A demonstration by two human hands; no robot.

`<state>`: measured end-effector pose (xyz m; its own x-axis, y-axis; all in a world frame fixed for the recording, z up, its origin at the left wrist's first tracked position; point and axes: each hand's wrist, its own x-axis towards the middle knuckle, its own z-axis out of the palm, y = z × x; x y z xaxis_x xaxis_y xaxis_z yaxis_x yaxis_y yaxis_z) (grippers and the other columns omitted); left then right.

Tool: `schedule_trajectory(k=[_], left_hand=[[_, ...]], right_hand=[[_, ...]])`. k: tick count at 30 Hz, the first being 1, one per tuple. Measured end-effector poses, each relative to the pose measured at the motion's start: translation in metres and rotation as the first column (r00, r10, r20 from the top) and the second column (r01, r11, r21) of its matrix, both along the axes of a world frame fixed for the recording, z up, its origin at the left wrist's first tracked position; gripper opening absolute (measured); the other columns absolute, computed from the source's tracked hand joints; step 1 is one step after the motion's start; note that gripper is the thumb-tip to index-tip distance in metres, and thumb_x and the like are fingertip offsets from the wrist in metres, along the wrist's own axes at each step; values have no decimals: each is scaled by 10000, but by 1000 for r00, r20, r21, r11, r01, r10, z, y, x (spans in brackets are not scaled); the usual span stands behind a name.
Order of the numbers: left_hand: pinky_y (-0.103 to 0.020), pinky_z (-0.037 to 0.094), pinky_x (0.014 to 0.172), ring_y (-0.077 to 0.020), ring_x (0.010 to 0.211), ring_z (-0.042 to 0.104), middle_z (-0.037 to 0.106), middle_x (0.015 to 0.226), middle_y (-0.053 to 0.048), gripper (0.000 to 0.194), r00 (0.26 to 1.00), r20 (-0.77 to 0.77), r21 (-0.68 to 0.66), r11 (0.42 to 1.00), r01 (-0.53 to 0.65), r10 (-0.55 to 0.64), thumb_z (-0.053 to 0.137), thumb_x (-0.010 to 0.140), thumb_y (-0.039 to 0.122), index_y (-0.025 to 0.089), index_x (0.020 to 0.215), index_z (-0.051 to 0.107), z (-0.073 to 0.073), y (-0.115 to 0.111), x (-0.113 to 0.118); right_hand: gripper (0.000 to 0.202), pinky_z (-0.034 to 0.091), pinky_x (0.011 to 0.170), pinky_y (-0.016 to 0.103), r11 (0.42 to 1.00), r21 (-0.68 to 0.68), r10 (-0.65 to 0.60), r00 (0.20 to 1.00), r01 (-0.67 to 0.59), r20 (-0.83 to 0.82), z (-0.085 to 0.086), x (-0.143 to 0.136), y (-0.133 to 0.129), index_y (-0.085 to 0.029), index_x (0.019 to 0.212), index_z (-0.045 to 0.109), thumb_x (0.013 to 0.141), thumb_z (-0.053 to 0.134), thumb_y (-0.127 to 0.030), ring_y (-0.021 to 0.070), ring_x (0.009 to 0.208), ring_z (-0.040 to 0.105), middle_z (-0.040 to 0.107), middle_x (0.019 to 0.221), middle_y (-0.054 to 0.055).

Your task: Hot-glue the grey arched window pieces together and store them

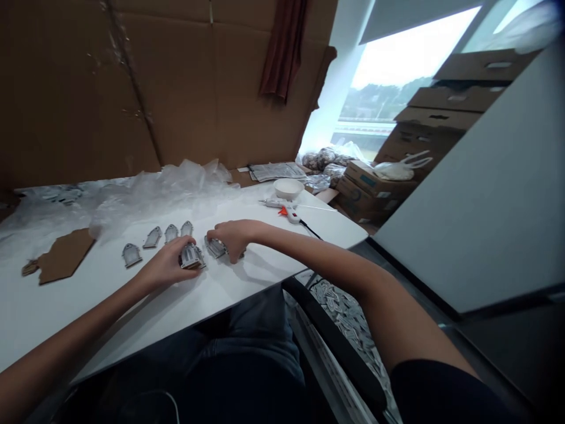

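My left hand [166, 263] is closed around a small grey lantern-shaped piece [191, 255], which seems to be a stack of more than one, low over the white table. Just to its right, my right hand [235, 237] reaches down with its fingers curled over another grey arched piece [215, 247]; part of that piece is hidden beneath the fingers. Behind and left of my left hand lie several similar lantern-shaped panels, among them a panel [131, 255] at the left end and a panel [152, 237] beside it.
A glue gun [289, 213] with an orange trigger and black cord lies to the right, near a white bowl [288, 188]. Clear plastic wrap [168, 191] covers the table's back. A cardboard scrap [66, 256] lies left. Many grey pieces [342, 306] fill a container below.
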<state>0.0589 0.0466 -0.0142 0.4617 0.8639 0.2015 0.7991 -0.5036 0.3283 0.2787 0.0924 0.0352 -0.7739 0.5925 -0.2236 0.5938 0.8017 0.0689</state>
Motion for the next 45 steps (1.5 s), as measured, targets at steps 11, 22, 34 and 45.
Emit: schedule_trajectory(k=[11, 22, 34, 45], left_hand=[[-275, 422, 718, -231, 919, 544, 550, 1093, -66, 567, 1000, -14, -70, 997, 26, -27, 631, 675, 506, 215, 1133, 467, 5, -2, 18], [-276, 417, 702, -218, 886, 549, 559, 1096, -51, 592, 999, -19, -85, 995, 47, -49, 636, 677, 516, 225, 1163, 460, 7, -1, 34], [-268, 416, 714, -192, 883, 538, 550, 1085, -24, 596, 997, 0, -64, 995, 83, -83, 647, 679, 518, 241, 1171, 457, 0, 4, 37], [-256, 400, 674, -180, 801, 544, 565, 1059, -49, 578, 996, -24, -45, 995, 85, -86, 629, 694, 493, 215, 1171, 462, 2, 1, 38]], right_hand=[[810, 396, 713, 253, 999, -21, -53, 980, 50, -190, 12, 53, -16, -148, 1276, 450, 541, 749, -309, 208, 960, 502, 499, 1117, 90], [802, 386, 726, 271, 994, -20, -109, 957, 108, -268, 17, 80, -28, -153, 1277, 442, 548, 738, -308, 210, 960, 482, 484, 1141, 94], [755, 403, 740, 281, 998, -10, -65, 930, 66, -362, 18, 95, -36, -152, 1236, 475, 544, 750, -276, 212, 938, 492, 513, 1101, 100], [704, 443, 773, 278, 994, -89, -104, 822, 65, -559, 31, 137, -51, -163, 1200, 517, 560, 769, -311, 172, 907, 536, 540, 1151, 67]])
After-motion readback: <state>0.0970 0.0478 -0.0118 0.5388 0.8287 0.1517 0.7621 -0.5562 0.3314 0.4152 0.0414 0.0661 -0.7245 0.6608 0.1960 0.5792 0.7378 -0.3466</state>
